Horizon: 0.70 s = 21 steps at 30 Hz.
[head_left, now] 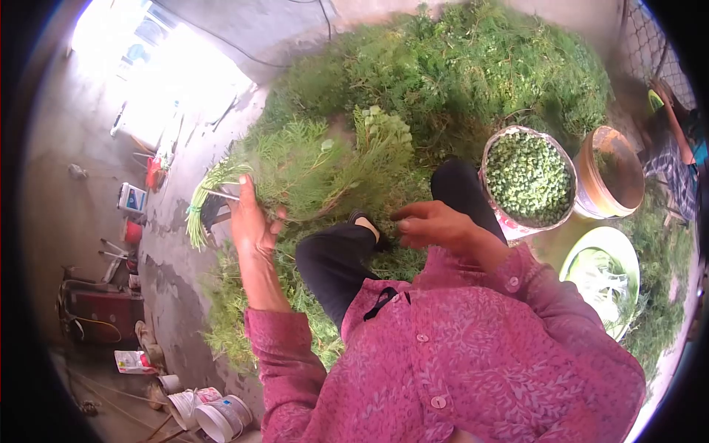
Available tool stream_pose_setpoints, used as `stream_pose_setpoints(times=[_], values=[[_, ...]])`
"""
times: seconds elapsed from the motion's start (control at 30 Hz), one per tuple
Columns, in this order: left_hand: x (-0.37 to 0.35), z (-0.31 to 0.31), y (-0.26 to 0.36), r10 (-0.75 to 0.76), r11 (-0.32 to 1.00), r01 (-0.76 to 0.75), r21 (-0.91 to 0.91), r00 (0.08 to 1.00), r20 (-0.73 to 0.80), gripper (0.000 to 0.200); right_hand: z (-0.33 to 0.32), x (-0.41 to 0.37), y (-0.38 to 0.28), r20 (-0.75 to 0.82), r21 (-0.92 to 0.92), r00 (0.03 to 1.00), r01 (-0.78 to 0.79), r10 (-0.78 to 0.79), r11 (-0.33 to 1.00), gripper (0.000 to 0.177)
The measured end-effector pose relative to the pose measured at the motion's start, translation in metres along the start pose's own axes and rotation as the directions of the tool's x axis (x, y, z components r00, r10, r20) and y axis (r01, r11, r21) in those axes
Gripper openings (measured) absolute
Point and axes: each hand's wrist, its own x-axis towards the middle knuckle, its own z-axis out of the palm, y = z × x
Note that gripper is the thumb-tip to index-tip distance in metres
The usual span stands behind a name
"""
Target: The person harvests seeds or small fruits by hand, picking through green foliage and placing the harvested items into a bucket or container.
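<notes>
My left hand (255,221) is raised at left centre, its fingers bent around the base of a feathery green sprig (317,162) that spreads to the right. A thin metal rod or blade (223,195) sticks out to the left from beside its fingers; how it is held is hidden. Just beyond lies a bundle of thin green stems (203,196), its lower end hanging down. Over my lap, my right hand (436,225) reaches leftward with fingers stretched and slightly parted. Nothing shows in it.
A big heap of cut evergreen branches (458,66) lies in front. To the right stand a bucket full of small green pieces (528,177), a tan bucket (609,170) and a pale green basin (631,258). Another person (679,155) sits at far right. White pails (221,417) lie lower left.
</notes>
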Motion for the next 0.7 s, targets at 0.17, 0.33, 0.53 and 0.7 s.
stream_pose_setpoints(times=[0.17, 0.33, 0.53, 0.7], values=[[-0.022, 0.005, 0.004, -0.094, 0.985, 0.092, -0.145, 0.995, -0.012, 0.058, 0.016, 0.032, -0.013, -0.021, 0.285, 1.000, -0.014, 0.021, 0.958, 0.043], [-0.026, -0.001, -0.011, -0.101, 0.977, 0.089, -0.194, 0.993, -0.054, 0.056, 0.023, 0.026, -0.023, -0.114, -0.251, 0.912, 0.357, -0.394, 0.899, 0.037], [-0.041, 0.000, -0.020, -0.138, 0.955, 0.124, -0.270, 0.990, -0.033, 0.051, 0.036, 0.026, -0.045, -0.132, -0.781, 0.585, 0.437, -0.801, 0.447, 0.029], [-0.049, -0.007, -0.033, -0.153, 0.939, 0.142, -0.313, 0.988, -0.010, 0.049, 0.039, 0.028, -0.042, 0.023, -0.902, 0.555, 0.370, -0.832, 0.222, 0.023]])
